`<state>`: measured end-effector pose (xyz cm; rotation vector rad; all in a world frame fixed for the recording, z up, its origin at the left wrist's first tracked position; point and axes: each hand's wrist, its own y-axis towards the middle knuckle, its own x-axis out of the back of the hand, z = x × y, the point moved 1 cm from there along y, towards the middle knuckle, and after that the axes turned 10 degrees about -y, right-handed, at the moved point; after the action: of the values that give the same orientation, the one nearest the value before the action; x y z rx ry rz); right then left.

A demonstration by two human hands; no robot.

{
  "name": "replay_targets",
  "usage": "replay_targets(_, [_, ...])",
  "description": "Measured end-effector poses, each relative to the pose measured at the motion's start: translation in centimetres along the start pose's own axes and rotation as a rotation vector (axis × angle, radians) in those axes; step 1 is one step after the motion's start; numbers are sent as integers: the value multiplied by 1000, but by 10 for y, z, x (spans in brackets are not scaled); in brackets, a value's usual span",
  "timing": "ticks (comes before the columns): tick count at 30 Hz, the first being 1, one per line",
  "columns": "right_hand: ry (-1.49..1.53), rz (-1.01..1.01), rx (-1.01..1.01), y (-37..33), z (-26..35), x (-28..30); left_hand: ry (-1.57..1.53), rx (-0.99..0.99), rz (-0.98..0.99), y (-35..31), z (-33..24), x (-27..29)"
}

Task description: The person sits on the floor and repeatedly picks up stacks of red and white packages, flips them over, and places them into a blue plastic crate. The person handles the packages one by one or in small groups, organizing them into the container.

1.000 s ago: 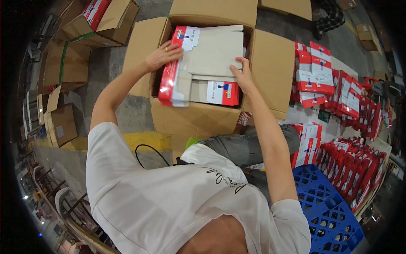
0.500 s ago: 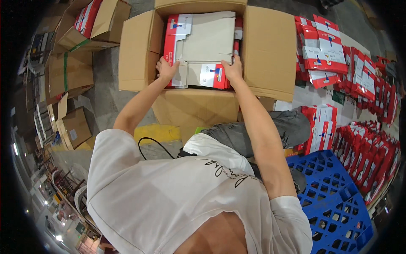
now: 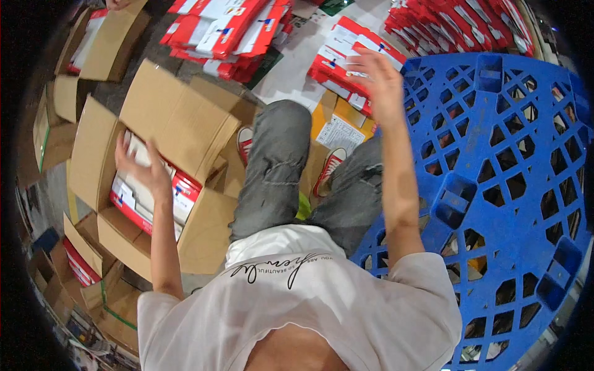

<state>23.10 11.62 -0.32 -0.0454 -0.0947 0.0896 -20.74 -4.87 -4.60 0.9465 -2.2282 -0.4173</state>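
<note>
My left hand (image 3: 143, 166) rests with spread fingers on the red and white flat packages (image 3: 151, 196) packed inside an open cardboard box (image 3: 176, 120) at the left. My right hand (image 3: 375, 79) is raised and open, fingers apart, holding nothing, above a low stack of red and white packages (image 3: 337, 65) on the floor. My legs in grey jeans (image 3: 272, 167) and red shoes sit between the box and a blue plastic pallet (image 3: 501, 179).
More red and white packages (image 3: 226, 28) lie stacked at the top, and others (image 3: 458, 25) at the top right. Other open cardboard boxes (image 3: 108, 40) stand at the upper left and lower left (image 3: 93, 266). A yellow sheet (image 3: 337, 127) lies under my knees.
The view has swung to the right. My right hand has left the box and moved over toward the packages by the pallet; my left hand stays on the packages in the box.
</note>
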Motion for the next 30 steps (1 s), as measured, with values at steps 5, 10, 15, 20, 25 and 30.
replay_targets(5, [-381, -366, -552, 33, -239, 228, -781, 633, 864, -6, -145, -244])
replay_targets(10, [-464, -542, -931, 39, -389, 260, -430, 1540, 1063, -111, -188, -457])
replay_targets(15, [-177, -396, -970, 46, -396, 265, -985, 1754, 662, -233, -111, -589])
replay_targets(20, [-56, -341, -734, 24, -357, 264, -999, 1893, 540, -212, -124, -586])
replay_targets(25, [29, -97, -364, 24, -258, 245, -1202, 1753, 389, -170, -123, -574])
replay_targets(30, [-168, -409, -178, 133, -304, 298, -989, 1059, 383, -29, -214, -485])
